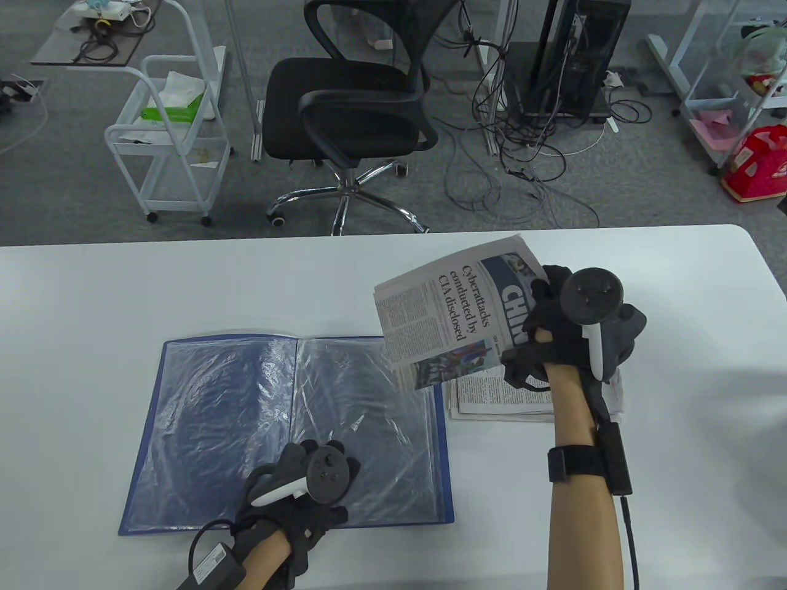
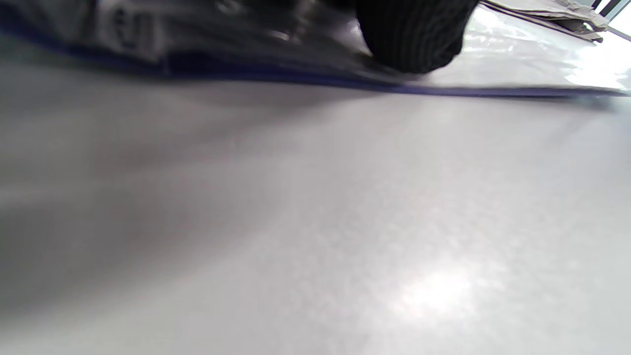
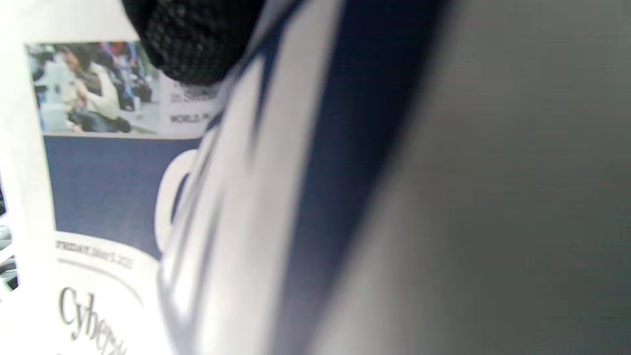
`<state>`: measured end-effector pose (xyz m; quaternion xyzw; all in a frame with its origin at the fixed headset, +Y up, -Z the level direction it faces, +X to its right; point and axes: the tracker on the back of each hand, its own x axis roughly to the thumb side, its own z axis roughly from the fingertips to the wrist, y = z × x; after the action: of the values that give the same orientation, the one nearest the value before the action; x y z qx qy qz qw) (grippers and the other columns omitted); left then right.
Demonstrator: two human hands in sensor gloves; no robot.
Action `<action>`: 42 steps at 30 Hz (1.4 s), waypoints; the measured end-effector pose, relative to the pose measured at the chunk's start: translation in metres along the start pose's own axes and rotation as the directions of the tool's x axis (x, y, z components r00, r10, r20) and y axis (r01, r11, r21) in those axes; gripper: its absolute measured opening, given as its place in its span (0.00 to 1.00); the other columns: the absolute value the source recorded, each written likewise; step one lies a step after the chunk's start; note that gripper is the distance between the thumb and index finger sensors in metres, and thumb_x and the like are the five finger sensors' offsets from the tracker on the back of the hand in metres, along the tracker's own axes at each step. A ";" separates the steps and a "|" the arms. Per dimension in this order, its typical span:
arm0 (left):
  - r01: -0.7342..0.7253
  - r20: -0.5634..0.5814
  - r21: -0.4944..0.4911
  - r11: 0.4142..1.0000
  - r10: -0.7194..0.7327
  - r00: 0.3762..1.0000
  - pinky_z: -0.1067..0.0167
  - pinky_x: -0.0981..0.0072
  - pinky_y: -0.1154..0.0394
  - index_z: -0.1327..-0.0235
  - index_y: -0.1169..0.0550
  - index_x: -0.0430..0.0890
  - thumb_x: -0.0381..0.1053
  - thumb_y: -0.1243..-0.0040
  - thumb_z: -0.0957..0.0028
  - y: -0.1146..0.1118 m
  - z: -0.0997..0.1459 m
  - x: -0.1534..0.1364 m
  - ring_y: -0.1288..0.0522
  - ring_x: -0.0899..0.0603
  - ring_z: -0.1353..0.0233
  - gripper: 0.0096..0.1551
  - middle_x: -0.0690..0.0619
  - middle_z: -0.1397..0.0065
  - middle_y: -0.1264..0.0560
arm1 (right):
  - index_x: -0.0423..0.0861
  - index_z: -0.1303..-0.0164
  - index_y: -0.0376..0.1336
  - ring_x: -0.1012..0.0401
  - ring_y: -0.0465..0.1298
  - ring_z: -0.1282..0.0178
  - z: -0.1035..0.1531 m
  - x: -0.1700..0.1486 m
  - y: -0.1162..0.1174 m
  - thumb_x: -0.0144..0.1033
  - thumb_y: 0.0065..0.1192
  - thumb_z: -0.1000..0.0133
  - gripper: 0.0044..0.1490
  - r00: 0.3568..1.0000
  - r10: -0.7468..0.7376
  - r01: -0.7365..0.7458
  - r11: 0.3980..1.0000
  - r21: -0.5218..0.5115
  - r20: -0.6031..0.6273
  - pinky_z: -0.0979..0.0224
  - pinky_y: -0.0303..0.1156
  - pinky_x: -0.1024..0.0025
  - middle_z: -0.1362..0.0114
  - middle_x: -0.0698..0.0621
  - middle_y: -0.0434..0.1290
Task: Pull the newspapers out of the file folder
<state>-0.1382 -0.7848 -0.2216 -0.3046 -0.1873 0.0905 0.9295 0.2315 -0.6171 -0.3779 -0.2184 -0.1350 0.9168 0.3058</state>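
Note:
A blue file folder (image 1: 215, 424) with clear plastic sleeves lies open on the white table (image 1: 92, 289). My left hand (image 1: 307, 491) presses flat on its lower right page; a fingertip (image 2: 411, 39) shows on the sleeve in the left wrist view. My right hand (image 1: 547, 332) grips a folded newspaper (image 1: 449, 313) by its right edge and holds it tilted above the table, past the folder's right edge. The right wrist view shows its blue masthead (image 3: 103, 182) close up. Under that hand a stack of newspapers (image 1: 498, 399) lies on the table.
A black office chair (image 1: 350, 117) stands behind the table's far edge. A white wire cart (image 1: 172, 135) is at the back left, and a computer tower (image 1: 572, 55) with cables at the back right.

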 end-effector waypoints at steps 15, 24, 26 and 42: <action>-0.009 0.002 0.006 1.000 0.009 1.000 0.33 0.31 0.59 0.22 0.49 0.54 0.54 0.45 0.46 0.000 0.000 -0.001 0.65 0.25 0.22 0.42 0.47 0.17 0.64 | 0.54 0.49 0.70 0.62 0.81 0.72 -0.026 -0.125 0.041 0.41 0.60 0.56 0.25 0.959 0.145 -0.144 0.989 0.025 -0.244 0.63 0.81 0.57 0.51 0.51 0.81; -0.020 0.000 0.007 1.000 0.020 1.000 0.33 0.31 0.59 0.22 0.49 0.55 0.54 0.45 0.47 0.000 0.001 -0.002 0.65 0.26 0.22 0.42 0.47 0.17 0.63 | 0.57 0.46 0.69 0.59 0.82 0.63 -0.028 -0.146 0.053 0.43 0.62 0.54 0.24 0.941 0.241 -0.245 0.969 0.015 -0.238 0.55 0.80 0.54 0.46 0.52 0.80; -0.022 0.000 0.007 1.000 0.022 1.000 0.33 0.31 0.59 0.22 0.49 0.55 0.54 0.45 0.47 0.000 0.001 -0.002 0.65 0.26 0.22 0.42 0.47 0.17 0.63 | 0.57 0.43 0.67 0.55 0.83 0.52 -0.025 -0.144 0.054 0.43 0.63 0.54 0.26 0.929 0.302 -0.313 0.950 -0.017 -0.213 0.45 0.78 0.50 0.40 0.52 0.78; -0.021 0.000 0.007 1.000 0.021 1.000 0.33 0.31 0.59 0.22 0.49 0.55 0.54 0.45 0.47 0.000 0.001 -0.002 0.65 0.26 0.22 0.42 0.47 0.17 0.63 | 0.62 0.33 0.61 0.47 0.73 0.26 0.013 -0.067 0.007 0.52 0.63 0.54 0.35 0.941 0.334 -0.322 0.932 -0.164 0.046 0.27 0.66 0.40 0.24 0.53 0.69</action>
<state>-0.1403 -0.7851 -0.2217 -0.3031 -0.1837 0.1010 0.9296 0.2694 -0.6653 -0.3478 -0.2270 -0.1783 0.9492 0.1254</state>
